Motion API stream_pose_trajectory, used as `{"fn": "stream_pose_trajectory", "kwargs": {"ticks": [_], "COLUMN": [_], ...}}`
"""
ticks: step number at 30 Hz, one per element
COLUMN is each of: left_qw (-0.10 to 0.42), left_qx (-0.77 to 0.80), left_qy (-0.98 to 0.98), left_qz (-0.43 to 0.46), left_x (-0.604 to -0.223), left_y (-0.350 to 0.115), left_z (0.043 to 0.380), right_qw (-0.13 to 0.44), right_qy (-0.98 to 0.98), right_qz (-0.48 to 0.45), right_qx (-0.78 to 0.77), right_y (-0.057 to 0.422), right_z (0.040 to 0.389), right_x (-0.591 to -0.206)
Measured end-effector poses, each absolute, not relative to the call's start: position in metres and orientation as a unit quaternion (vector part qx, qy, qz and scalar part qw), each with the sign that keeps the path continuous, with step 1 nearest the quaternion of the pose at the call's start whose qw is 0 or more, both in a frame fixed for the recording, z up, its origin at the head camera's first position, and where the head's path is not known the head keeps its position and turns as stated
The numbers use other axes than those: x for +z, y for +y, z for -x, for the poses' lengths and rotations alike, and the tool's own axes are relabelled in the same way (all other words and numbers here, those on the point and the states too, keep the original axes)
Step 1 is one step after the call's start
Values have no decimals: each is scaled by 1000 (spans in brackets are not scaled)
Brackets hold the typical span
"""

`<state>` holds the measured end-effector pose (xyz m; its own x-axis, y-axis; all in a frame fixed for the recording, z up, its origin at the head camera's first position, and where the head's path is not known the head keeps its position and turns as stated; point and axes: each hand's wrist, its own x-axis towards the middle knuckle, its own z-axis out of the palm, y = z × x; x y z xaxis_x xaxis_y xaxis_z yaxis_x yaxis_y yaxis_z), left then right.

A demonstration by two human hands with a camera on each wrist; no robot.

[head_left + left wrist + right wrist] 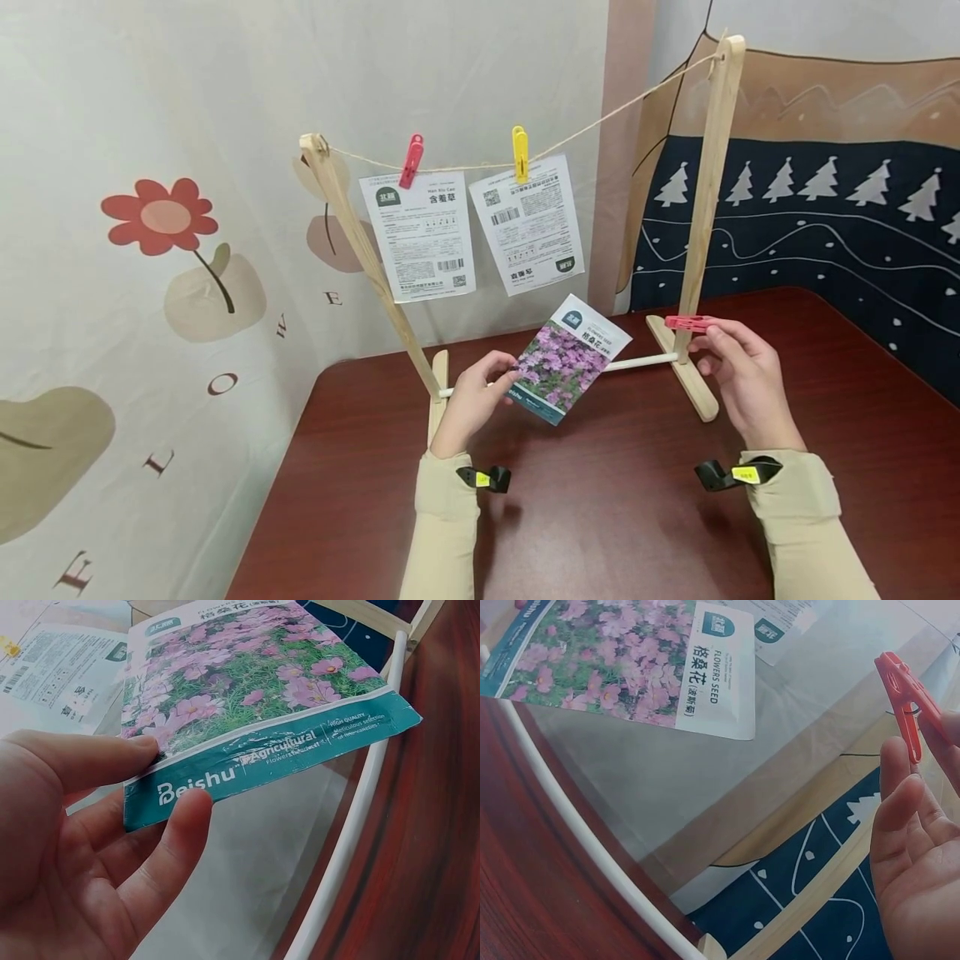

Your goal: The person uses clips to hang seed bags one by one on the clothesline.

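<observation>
My left hand [480, 396] pinches a flower seed packet [566, 358] by its teal lower corner. Purple-pink blossoms show on the packet's front, and it tilts in the air below the line. In the left wrist view the thumb lies on the front of the packet [247, 697] and other fingers sit behind it. A red clothespin [687, 323] is between the thumb and fingers of my right hand [742, 379], beside the right wooden post. The right wrist view shows that clothespin [906, 697] held by its handle end, apart from the packet.
A twine line [622, 107] runs between two wooden posts [708, 200] joined low by a white rod [641, 362]. Two white-backed packets [423, 237] hang from it, one by a red clothespin [411, 161], the other by a yellow clothespin [521, 154]. The stand rests on a dark red table [600, 517].
</observation>
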<state>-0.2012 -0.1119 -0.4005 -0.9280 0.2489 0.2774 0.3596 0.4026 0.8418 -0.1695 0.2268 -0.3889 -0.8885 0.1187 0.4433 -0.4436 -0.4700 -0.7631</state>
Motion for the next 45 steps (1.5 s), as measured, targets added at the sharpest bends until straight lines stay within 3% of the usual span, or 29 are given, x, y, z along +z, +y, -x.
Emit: {"fn": "stream_pose_trajectory", "kwargs": {"ticks": [45], "left_qw": [100], "left_qx": [-574], "left_qy": [-792], "left_qz": [184], "left_x": [-387], "left_y": [-99], "left_z": [195], "right_qw": [169], "right_qy": [-596], "right_qz": [-130], "right_qx": [774], "right_y": [196], "right_z": [170], "right_x": [-387]}}
